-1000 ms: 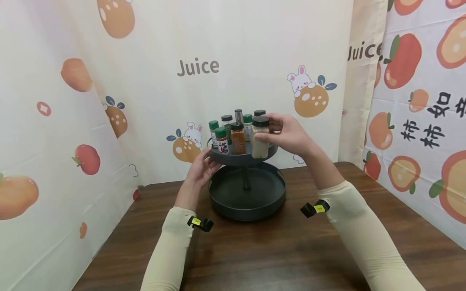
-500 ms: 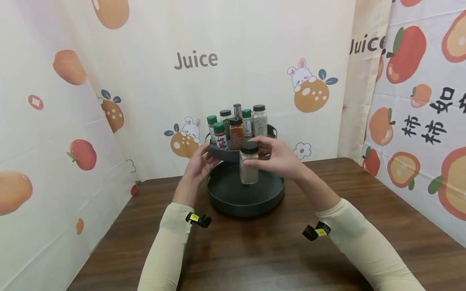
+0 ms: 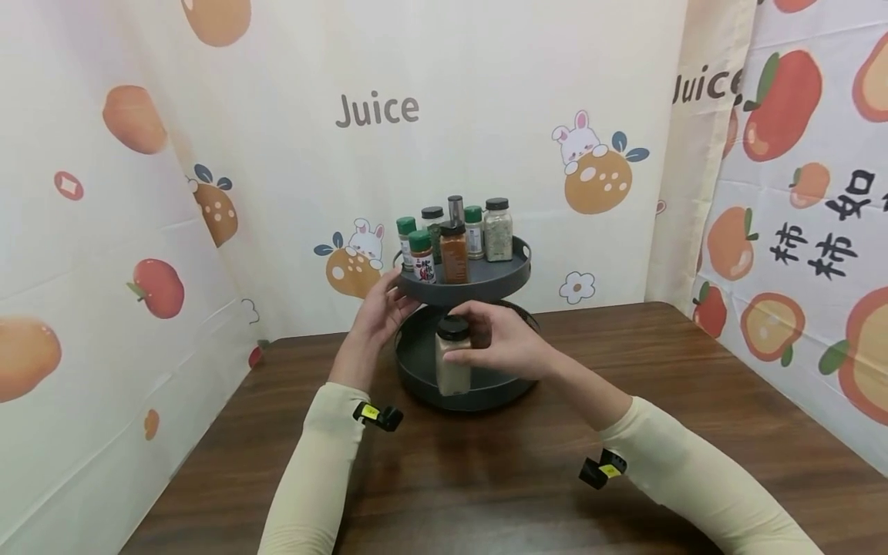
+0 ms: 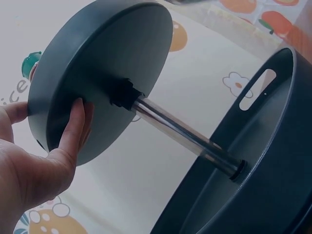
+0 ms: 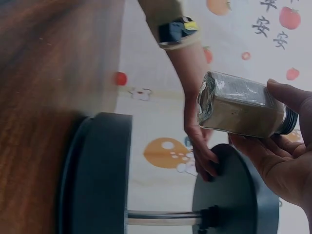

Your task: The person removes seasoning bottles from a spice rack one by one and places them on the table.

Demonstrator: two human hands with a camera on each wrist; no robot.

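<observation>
Head view: patterned curtain (image 3: 486,62) at back, brown wooden table (image 3: 527,486) below. Dark lower tray (image 3: 496,395) on the table, smaller upper tray (image 3: 489,292) raised above it. Left hand (image 3: 378,316) grips the upper tray's edge, fingers on the underside per the left wrist view. Right hand (image 3: 511,341) grasps a black-capped jar (image 3: 453,375) of beige powder between thumb and fingers; jar about upright, in the air near the lower tray's front. Clear jar (image 3: 499,236), orange-brown jar (image 3: 455,259) and smaller green-capped bottles (image 3: 422,260) stand on the upper tray.
</observation>
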